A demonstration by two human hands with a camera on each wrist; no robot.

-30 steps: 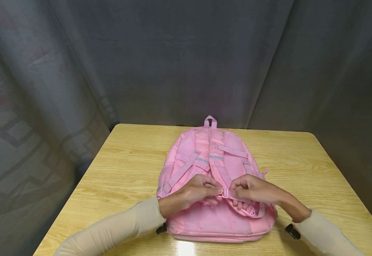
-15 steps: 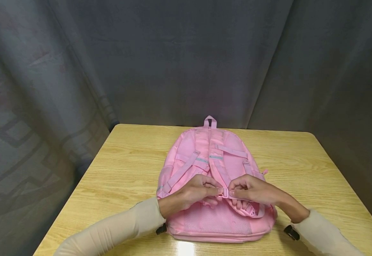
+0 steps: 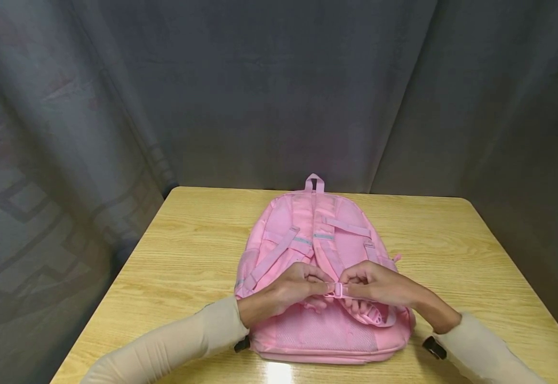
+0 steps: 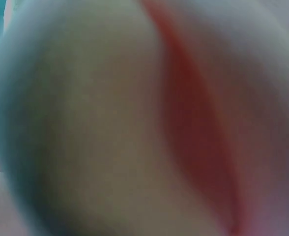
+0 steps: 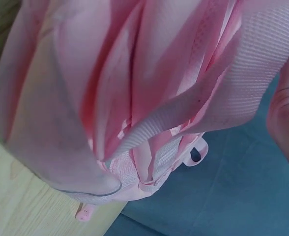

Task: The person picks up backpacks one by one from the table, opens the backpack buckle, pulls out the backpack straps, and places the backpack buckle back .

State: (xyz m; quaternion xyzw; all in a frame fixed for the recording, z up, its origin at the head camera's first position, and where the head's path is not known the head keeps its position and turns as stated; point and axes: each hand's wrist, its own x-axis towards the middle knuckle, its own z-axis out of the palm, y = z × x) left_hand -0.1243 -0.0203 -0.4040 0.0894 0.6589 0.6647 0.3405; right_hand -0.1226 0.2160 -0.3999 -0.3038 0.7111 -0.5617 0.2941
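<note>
A pink backpack (image 3: pixel 324 336) lies with its shoulder straps facing up and its top loop away from me. My left hand (image 3: pixel 293 288) pinches a small pink plastic strap buckle (image 3: pixel 339 289) from its left side, thumb on top. Right up against the buckle's other side, my right hand (image 3: pixel 380 282) pinches the webbing strap (image 5: pixel 262 64) between thumb and index finger. Under the right hand's fingers loops the padded end of a shoulder strap (image 3: pixel 372 317). The left wrist view is a close blur and hides the left fingertips.
The backpack rests on a light wooden table (image 3: pixel 192 240). Grey curtains (image 3: pixel 279 96) hang behind the table and along both sides. A pink zipper pull (image 3: pixel 397 257) sticks out at the bag's right edge.
My right hand has slid slightly left along the strap, its fingertips now closer to the buckle. The left hand and the backpack stay almost in place.
</note>
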